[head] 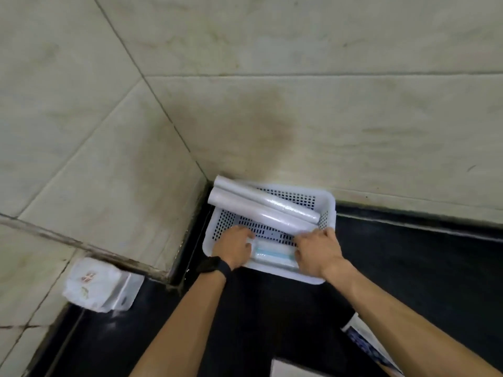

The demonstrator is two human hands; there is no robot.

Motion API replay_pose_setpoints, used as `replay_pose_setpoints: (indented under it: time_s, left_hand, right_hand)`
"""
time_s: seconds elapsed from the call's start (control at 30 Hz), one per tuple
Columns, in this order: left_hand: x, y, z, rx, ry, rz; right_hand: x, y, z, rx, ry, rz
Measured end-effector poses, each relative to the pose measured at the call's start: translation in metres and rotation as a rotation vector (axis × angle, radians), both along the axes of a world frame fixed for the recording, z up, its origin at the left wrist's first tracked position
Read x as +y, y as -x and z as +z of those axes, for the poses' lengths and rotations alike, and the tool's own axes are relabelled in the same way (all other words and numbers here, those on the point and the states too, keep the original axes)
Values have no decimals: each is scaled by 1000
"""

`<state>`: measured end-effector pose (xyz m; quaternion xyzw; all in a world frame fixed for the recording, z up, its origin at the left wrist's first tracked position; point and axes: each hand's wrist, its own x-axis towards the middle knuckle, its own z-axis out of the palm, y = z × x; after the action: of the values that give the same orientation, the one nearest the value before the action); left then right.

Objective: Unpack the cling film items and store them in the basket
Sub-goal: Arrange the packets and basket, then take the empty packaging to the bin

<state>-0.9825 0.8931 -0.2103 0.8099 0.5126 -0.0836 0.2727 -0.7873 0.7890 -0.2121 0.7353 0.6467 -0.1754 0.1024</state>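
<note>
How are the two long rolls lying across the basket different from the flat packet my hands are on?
The two long rolls are plain whitish cylinders; the flat packet is flat with a pale blue band. The rolls lie diagonally, their left ends sticking out over the white basket's far left corner; the packet sits wholly inside, along the near wall. The left hand and right hand rest on the packet's two ends, though the right fingers reach the near roll's end. Both look film-wrapped.
</note>
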Motion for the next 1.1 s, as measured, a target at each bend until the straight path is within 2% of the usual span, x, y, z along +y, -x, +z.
replay_pose_setpoints:
  time_s: [0.1, 0.2, 0.4, 0.63, 0.77, 0.83, 0.97, 1.1]
  left_hand:
    - [17, -11, -8, 99, 68, -64]
    - [25, -17, -16, 189, 96, -132]
    - [31, -15, -31, 337, -55, -287]
    - [34, -15, -29, 398, -138, -387]
    - [39, -3, -8, 418, -260, -462]
    - [43, 15, 9, 391, -304, -451]
    - [45, 65, 40, 284, -327, -294]
    - [43, 101, 58, 67, -190, -15]
  right_hand:
    - [4, 0, -14, -114, 87, 72]
    - [5, 0, -19, -143, 97, 80]
    - [3, 1, -20, -172, 111, 85]
    - [1, -3, -18, -39, 46, 49]
    - [-5, -10, -18, 147, -100, -25]
    - [-6, -13, -15, 259, -158, -94]
    - [8, -2, -8, 329, -122, -148]
    - [40, 31, -9, 357, 1, -136]
